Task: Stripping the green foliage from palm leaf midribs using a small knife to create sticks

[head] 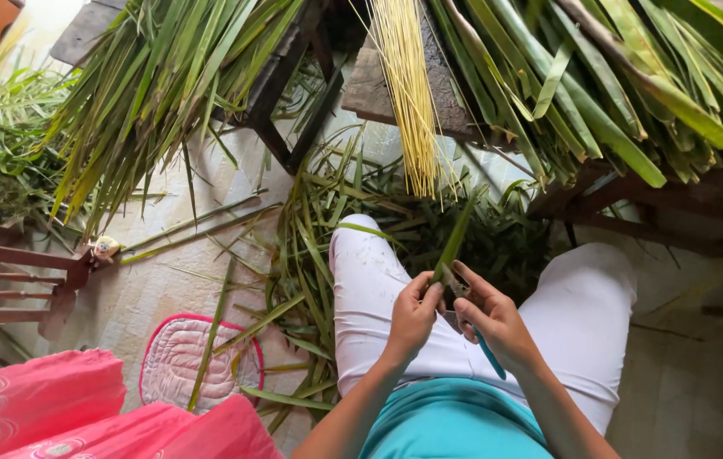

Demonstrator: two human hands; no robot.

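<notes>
Leaf strip (453, 242) pinched upright, left hand (412, 316).

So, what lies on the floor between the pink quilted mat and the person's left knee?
In the head view, loose green leaf strips lie scattered on the floor between the pink mat and the left knee; one long strip crosses the mat itself.

Soft daylight, overexposed top left; sharp centre, wide-angle bending at edges.
</notes>
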